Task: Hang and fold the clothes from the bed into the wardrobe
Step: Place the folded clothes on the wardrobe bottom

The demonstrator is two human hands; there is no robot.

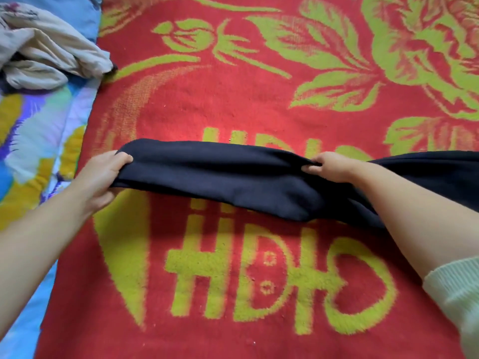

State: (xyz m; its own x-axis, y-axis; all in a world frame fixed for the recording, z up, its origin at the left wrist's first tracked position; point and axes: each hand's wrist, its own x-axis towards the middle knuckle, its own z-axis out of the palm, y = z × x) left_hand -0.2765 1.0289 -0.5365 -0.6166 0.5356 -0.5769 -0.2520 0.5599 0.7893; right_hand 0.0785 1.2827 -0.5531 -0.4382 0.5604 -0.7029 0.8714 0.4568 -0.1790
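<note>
The dark navy garment is stretched sideways across the red and green blanket that covers the bed, held slightly above it so that a shadow falls on the blanket just below the garment. It looks already doubled lengthwise into a long narrow band, probably so that the next fold can bring its ends together. Of the 2 hands, the left hand grips the garment's left end, thumb on top and fingers curled underneath, keeping that edge taut. The right hand pinches the cloth further along, fingers closed on a gather of fabric; beyond it the garment runs on out of view to the right, so its full length cannot be judged. Well apart from the garment, toward the far left, a crumpled cream garment lies on a blue patterned sheet, likely waiting its turn.
</note>
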